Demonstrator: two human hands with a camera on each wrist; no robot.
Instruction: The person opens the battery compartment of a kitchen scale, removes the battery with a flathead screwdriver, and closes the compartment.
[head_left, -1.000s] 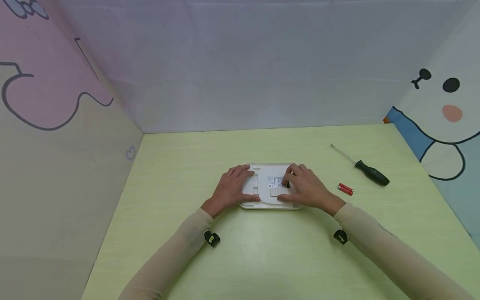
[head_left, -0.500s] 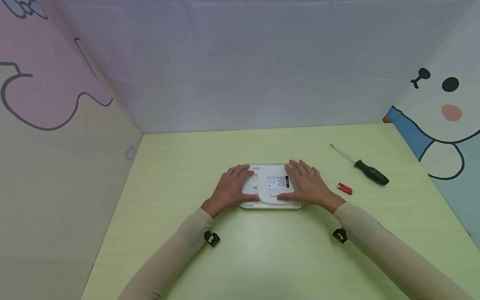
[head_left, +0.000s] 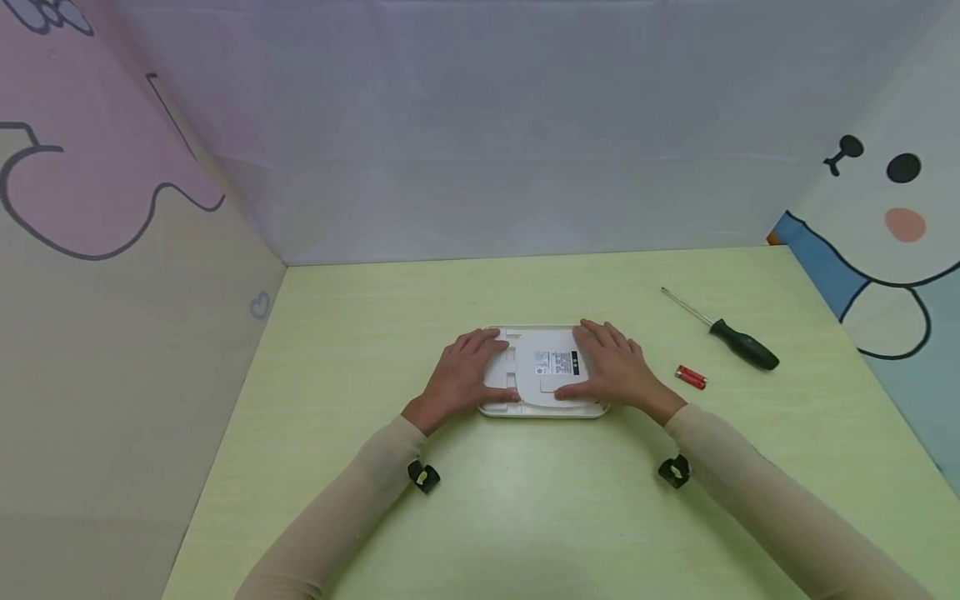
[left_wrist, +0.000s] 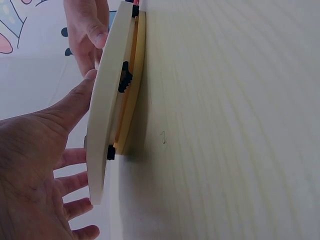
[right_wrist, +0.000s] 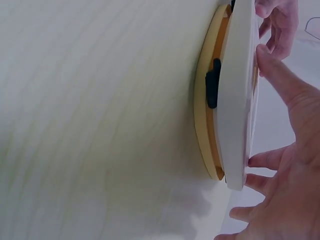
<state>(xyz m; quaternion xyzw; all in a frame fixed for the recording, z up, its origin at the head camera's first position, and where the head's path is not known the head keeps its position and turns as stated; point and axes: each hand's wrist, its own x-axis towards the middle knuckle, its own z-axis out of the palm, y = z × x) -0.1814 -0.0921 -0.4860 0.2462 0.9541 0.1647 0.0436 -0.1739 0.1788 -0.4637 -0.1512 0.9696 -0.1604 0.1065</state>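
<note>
A flat white plastic device with rounded corners lies on the table, a printed label in its middle. My left hand rests on its left end, thumb laid across the top near the front and fingers toward the far edge. On the right end lies my right hand, its thumb near the label and its fingers spread toward the far edge. Both wrist views show the device side-on: a white body above a yellowish layer, with black parts between. Its underside is hidden.
Two red batteries lie side by side to the right of my right hand. Beyond them is a screwdriver with a black handle, its tip pointing to the back left. Walls with cartoon drawings enclose the pale green table.
My right hand's fingers were bent over the label's right end; they have lifted off it and straightened toward the far edge, uncovering the label's dark patch. The left hand stays in place.
</note>
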